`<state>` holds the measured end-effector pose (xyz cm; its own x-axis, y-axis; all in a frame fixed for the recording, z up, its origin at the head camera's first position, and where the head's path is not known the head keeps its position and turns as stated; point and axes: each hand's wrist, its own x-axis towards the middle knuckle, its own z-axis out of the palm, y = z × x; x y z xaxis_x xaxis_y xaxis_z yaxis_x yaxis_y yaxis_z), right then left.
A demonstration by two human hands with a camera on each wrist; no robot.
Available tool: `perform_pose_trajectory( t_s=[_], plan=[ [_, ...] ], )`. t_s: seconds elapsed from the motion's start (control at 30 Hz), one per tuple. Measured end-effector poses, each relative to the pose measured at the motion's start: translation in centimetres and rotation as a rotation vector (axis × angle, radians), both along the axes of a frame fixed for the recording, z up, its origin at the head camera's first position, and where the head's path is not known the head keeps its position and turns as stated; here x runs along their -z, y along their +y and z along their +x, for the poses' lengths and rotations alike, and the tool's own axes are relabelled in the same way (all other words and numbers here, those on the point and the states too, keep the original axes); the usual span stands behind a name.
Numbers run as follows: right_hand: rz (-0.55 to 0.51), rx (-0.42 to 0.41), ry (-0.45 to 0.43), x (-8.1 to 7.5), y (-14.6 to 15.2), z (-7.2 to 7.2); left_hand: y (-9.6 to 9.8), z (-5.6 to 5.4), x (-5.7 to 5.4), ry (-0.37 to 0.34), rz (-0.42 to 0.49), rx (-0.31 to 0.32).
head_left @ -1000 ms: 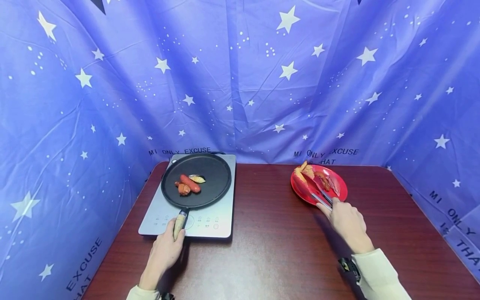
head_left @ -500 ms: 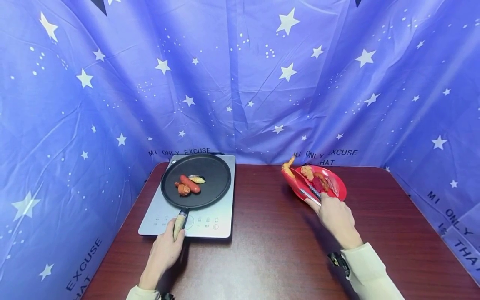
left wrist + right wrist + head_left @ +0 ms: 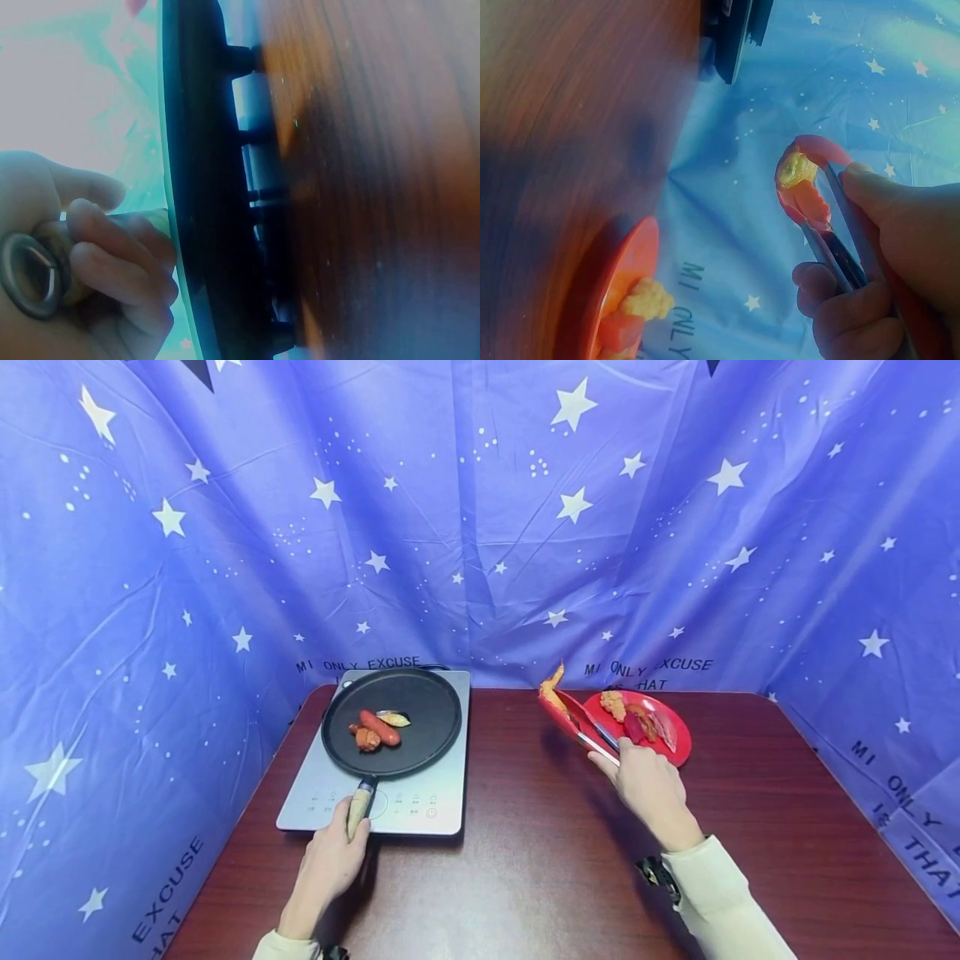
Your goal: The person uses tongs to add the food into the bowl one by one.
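My left hand grips the wooden handle of a flat black frying pan. In the pan lie a red sausage, a brown meat piece and a pale yellow piece with a dark edge. My right hand holds tongs with red heads, raised off the table to the left of the red plate. Between the heads is a golden fried piece shaped like a fried shrimp. On the plate sit a crumbly golden piece and reddish meat pieces.
The pan stands on a silver induction cooktop at the table's left. Brown wooden tabletop stretches between cooktop and plate. A blue curtain with white stars encloses the back and both sides.
My right hand has lifted the fried piece in the tongs off the plate and carried it left, past the plate's edge. My left hand stays on the pan handle.
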<state>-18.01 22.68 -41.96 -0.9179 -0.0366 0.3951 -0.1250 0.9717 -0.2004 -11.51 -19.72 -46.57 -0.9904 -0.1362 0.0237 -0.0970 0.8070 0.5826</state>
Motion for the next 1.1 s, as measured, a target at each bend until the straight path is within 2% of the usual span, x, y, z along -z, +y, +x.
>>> perform_pose_trajectory(
  t_s=[0.4,0.73,1.1],
  plan=[
    [-0.014,-0.039,0.039,-1.0,-2.5,0.0,0.1,0.1,0.0,0.010,0.000,-0.002],
    [-0.043,-0.075,0.008,-1.9,-5.1,-0.2,0.0,0.1,0.2,0.024,-0.003,-0.005],
    [0.013,-0.104,0.030,-2.1,-7.9,-0.3,0.0,0.2,0.1,0.024,-0.002,-0.005]
  ],
)
